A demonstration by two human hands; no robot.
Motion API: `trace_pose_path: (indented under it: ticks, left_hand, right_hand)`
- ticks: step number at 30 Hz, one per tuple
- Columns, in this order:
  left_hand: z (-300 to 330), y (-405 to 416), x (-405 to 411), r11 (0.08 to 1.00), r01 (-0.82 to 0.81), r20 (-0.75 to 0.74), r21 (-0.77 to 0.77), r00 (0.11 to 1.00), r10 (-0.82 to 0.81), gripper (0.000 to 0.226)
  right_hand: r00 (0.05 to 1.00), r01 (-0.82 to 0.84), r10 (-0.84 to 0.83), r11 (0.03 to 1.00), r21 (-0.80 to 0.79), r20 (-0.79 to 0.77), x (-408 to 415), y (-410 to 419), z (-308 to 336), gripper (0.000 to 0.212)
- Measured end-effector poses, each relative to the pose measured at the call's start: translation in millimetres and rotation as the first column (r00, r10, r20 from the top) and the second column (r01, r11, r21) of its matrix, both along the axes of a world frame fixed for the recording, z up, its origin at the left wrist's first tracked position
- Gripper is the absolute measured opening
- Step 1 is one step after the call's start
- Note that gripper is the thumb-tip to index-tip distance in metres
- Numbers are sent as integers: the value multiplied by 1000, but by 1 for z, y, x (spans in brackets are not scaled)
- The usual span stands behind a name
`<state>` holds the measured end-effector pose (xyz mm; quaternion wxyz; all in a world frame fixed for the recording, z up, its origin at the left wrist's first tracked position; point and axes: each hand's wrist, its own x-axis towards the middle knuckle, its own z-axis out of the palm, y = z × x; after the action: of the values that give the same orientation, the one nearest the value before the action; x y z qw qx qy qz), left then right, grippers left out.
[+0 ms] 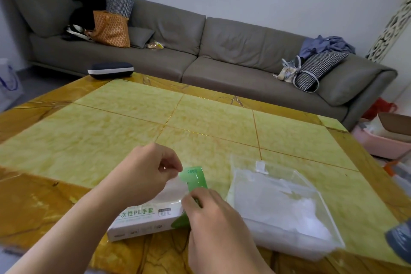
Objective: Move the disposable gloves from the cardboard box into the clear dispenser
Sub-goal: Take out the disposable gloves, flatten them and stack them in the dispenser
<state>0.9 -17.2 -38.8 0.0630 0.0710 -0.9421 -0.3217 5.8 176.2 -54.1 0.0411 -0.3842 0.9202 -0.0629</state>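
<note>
Near the front edge of the bench (200,113), the cardboard box (142,220) lies flat, white and green with printed lettering. Both hands work at its far end: the left hand (146,169) pinches a thin, filmy sheet of the gloves (175,189), and the right hand (213,213) has its grip narrow on the box's green end. Best, I judge, to steady the box and draw the slippery stack out slowly in one bundle. Just right of the box sits the clear dispenser (295,187), rigid, glossy, rectangular, already holding whitish film.
</note>
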Motion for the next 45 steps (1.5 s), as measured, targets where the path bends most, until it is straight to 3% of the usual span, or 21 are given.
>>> trace_pose_path:
  ticks: [2,5,13,19,22,24,27,33,40,42,45]
  left_hand:
    - [-1,0,1,994,67,95,-87,994,-58,6]
    - [0,3,4,973,77,196,-217,980,-34,13]
    - [6,-11,7,946,0,313,-324,944,107,14]
    - [13,-33,9,964,-113,227,-242,959,170,24]
    - [14,-31,12,990,-66,173,-124,981,87,8]
    - [11,-21,13,990,18,179,-143,984,8,15]
    - [4,-9,8,983,-30,117,-182,992,52,13]
    - [12,-7,2,985,-171,-33,29,985,171,16]
    - [15,-6,3,928,-125,-92,350,982,167,23]
    - [22,-6,6,842,-107,-120,529,973,198,26]
    - [33,-7,9,574,-66,-110,816,958,266,33]
  right_hand:
    - [1000,1,-1,1000,10,-4,0,-1,-1,61]
    - [1000,9,-8,1000,14,-15,1,-2,-1,64]
    - [999,43,-43,999,-2,-19,1,-5,-2,57]
    - [999,51,-51,999,-18,-17,1,-5,-1,55]
    - [999,44,-44,999,-12,-23,2,-5,-1,57]
    - [999,44,-44,999,-11,-24,3,-6,-1,56]
    - [999,42,-42,999,-8,-22,3,-6,-2,52]
    - [999,40,-41,999,-27,-13,4,-5,-1,50]
    - [999,32,-32,999,-23,2,3,-3,1,51]
    - [1000,23,-22,1000,-13,19,2,-4,2,55]
    - [998,27,-27,1000,12,49,-1,-4,3,63]
